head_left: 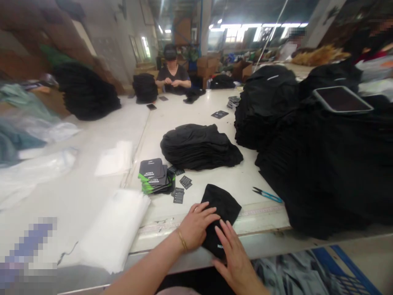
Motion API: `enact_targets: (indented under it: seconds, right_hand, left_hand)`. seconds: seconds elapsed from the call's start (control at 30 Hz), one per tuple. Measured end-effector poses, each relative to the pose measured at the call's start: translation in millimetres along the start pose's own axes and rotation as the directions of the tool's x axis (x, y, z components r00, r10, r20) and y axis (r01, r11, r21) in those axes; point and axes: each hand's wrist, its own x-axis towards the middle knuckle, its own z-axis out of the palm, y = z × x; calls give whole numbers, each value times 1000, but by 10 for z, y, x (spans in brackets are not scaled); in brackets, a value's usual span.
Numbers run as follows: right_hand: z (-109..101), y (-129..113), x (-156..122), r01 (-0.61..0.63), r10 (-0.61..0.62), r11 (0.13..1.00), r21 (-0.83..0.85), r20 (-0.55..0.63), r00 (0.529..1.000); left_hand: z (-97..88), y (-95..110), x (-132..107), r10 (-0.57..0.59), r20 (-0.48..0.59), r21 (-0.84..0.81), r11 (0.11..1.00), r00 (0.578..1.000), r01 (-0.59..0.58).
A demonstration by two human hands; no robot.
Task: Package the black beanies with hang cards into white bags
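Resting grip: my left hand [195, 227] and right hand [235, 256] both lie on a black cloth piece [225, 200], fingers laid out rather than pinching; whether my right thumb catches the lower edge, I cannot tell.
Black cloth: right in front of me at the near edge of the table [184, 114], its white lettering [220, 246] partly behind my right fingers.
Flat surface: I judge that light, even pressure from the finger pads suits soft fabric like this; one hand should steady it while the other eases creases outward, without dragging the lettering askew.
Left wrist: bracelet [181, 239] on, forearm slanting in from lower left, back of the hand up, fingers a little bent and angled rightward.
Right wrist: coming from lower right, fingers pointing up and left, thumb held apart below them.
Blue snips [272, 196]: right of the cloth, apart from it, tips pointing left.
Cards [152, 168]: stacked beyond my left hand, small labels [186, 181] just beside them.
Black pile [199, 147]: straight beyond the cloth.
Phone [344, 99]: atop the larger dark heap [322, 172] at right.
Far end: a co-worker [173, 76], hands together.
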Motion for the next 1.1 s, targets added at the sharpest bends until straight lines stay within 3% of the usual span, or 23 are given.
enact_targets:
  seconds: [0.07, 0.13, 0.17, 0.23, 0.3, 0.33, 0.37, 0.43, 0.53, 0.57, 0.63, 0.67, 0.7, 0.77, 0.8, 0.87, 0.93, 0.97, 1.03, 1.1]
  right_hand:
    - [-10, 50, 59, 25, -26, 1000, 7, 96, 995]
    - [-36, 44, 166, -190, 180, 969, 159, 75, 981]
    - [-51, 22, 223, -342, 333, 894, 291, 79, 939]
    - [-71, -47, 323, -590, 600, 589, 552, 190, 777]
    - [-66, -128, 387, -674, 697, 274, 686, 341, 631]
    - [-54, -165, 405, -675, 709, 187, 713, 378, 595]
    - [-40, -196, 415, -668, 715, 155, 728, 384, 585]
    - [-12, -231, 422, -642, 714, 187, 743, 346, 609]
    - [6, -226, 432, -613, 738, 203, 764, 292, 608]
    - [13, -223, 434, -604, 753, 171, 779, 292, 589]
    - [52, -246, 421, -564, 772, 85, 821, 304, 559]
    - [92, -280, 401, -536, 772, 38, 843, 316, 551]
    - [145, -328, 370, -511, 767, -10, 860, 334, 547]
    - [269, -448, 278, -473, 734, -103, 875, 387, 558]
    - [320, -502, 224, -465, 704, -140, 874, 418, 575]
    - [349, -554, 133, -510, 628, -180, 841, 497, 599]
    - [256, -504, 97, -599, 589, -122, 791, 544, 598]
    - [177, -452, 104, -633, 600, -62, 772, 536, 594]
    - [19, -353, 155, -643, 640, 44, 765, 472, 606]
    - [-53, -338, 227, -605, 605, 47, 795, 459, 650]
  left_hand:
    - [-102, -114, 107, -66, 116, -110, 991, 991, 79]
    - [-175, -239, 158, -154, 194, -223, 955, 969, 197]
    - [-192, -287, 167, -173, 224, -271, 935, 959, 231]
    - [-178, -326, 176, -212, 253, -295, 913, 944, 284]
    - [-100, -288, 210, -315, 228, -188, 914, 921, 359]
    - [-46, -251, 241, -375, 194, -106, 911, 906, 400]
    - [10, -210, 278, -432, 152, -26, 897, 889, 441]
    - [108, -142, 340, -522, 72, 50, 853, 850, 520]
    - [194, -82, 304, -613, -55, -176, 783, 788, 597]
    - [214, -60, 248, -659, -128, -332, 733, 741, 594]
    - [264, 11, 93, -792, -173, -679, 527, 586, 512]
    - [297, 63, 10, -846, -102, -819, 371, 524, 438]
    - [335, 122, -65, -867, -1, -910, 208, 498, 360]
    - [404, 245, -172, -838, 148, -974, -31, 525, 225]
    - [425, 296, -200, -827, 168, -981, -86, 537, 173]
    - [412, 357, -223, -847, 145, -989, -110, 511, 98]
    - [317, 368, -234, -851, 165, -986, -145, 498, 78]
    - [245, 366, -244, -833, 188, -982, -176, 521, 72]
    - [86, 364, -282, -746, 239, -965, -253, 622, 68]
    - [-32, 379, -339, -621, 276, -944, -317, 734, 88]
